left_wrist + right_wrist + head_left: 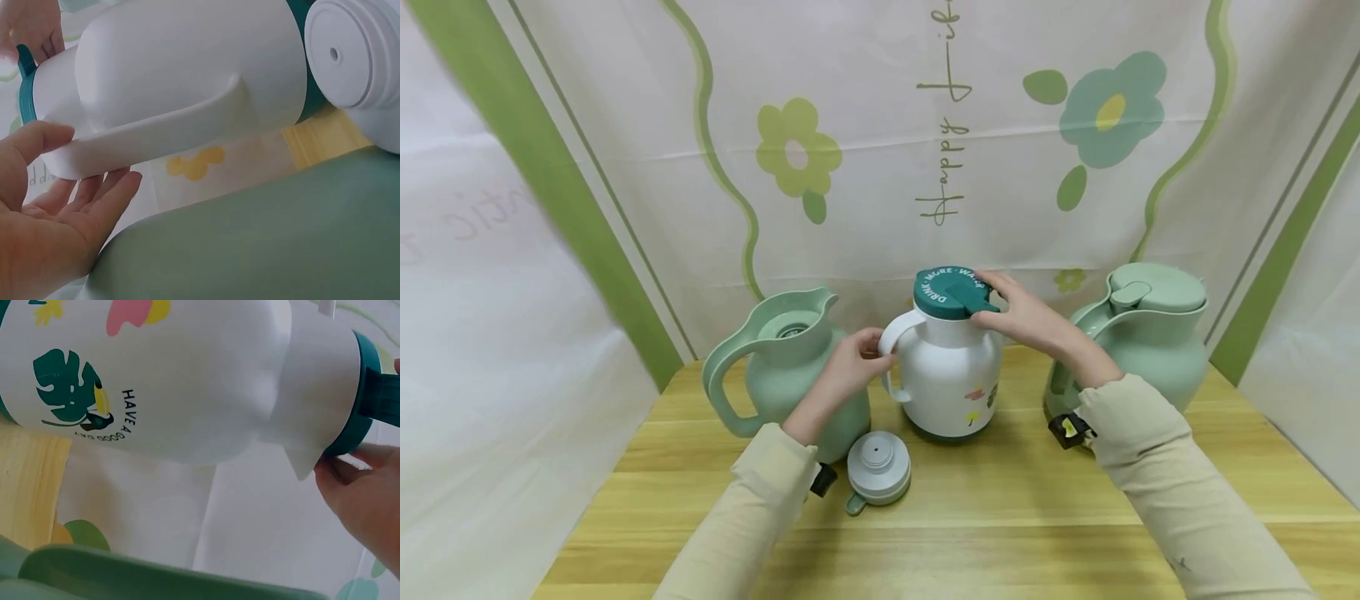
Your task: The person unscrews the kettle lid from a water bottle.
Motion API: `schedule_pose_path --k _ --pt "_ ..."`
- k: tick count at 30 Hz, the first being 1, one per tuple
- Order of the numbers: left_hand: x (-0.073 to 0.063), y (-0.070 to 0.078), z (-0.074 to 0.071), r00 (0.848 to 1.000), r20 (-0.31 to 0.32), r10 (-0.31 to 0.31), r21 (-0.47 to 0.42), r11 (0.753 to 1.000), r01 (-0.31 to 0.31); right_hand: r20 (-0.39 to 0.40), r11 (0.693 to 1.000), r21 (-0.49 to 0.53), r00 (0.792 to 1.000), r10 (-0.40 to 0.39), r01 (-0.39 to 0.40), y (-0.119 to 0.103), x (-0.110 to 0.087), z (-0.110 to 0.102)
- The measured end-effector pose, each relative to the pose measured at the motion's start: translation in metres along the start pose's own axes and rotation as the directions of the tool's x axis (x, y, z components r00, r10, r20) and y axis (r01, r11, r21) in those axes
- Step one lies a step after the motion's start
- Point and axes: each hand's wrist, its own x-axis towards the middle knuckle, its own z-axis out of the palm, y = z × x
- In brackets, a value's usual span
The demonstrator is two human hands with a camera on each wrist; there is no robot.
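A white thermos jug [951, 379] with printed pictures stands upright in the middle of the table, its dark green lid [946, 293] on top. My left hand [850, 367] holds the upper bend of the jug's handle [159, 139], thumb on one side and fingers on the other in the left wrist view. With thumb and fingers on its rim, my right hand [1028, 317] grips the lid near its tab [981, 302]. In the right wrist view, the right fingers [369, 487] sit by the lid edge beside the spout [301, 464]; some fingertips are hidden.
To the left is a light green jug [790, 358] with its top uncovered. A grey-white stopper [880, 467] with a green tab lies before it. Another green jug [1157, 350], lidded, stands at the right. A patterned cloth [865, 233] hangs behind the wooden table [970, 533].
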Motion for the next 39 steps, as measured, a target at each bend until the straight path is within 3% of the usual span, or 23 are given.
schedule_pose_path --k 5,11,20,25,39 --pt "0.006 0.006 -0.003 1.000 -0.006 0.016 -0.006 1.000 -0.016 0.011 0.999 -0.002 0.999 0.038 -0.038 -0.006 0.002 -0.001" --pt "0.014 0.012 -0.004 1.000 0.012 0.023 0.040 0.999 -0.024 -0.055 0.994 -0.062 0.994 0.090 -0.093 -0.012 0.011 0.006" --pt "0.014 0.014 -0.004 1.000 0.031 0.003 0.055 0.998 -0.004 -0.096 0.996 -0.059 0.993 0.067 -0.073 -0.012 0.013 0.008" --pt "0.013 0.016 -0.006 0.999 0.034 0.027 0.057 0.998 -0.028 -0.103 0.996 -0.061 0.993 0.056 -0.063 -0.009 0.012 0.005" --pt "0.017 0.010 -0.010 0.995 0.085 0.050 -0.019 0.999 -0.049 -0.035 0.998 0.054 0.999 -0.008 0.010 0.011 0.016 -0.012"
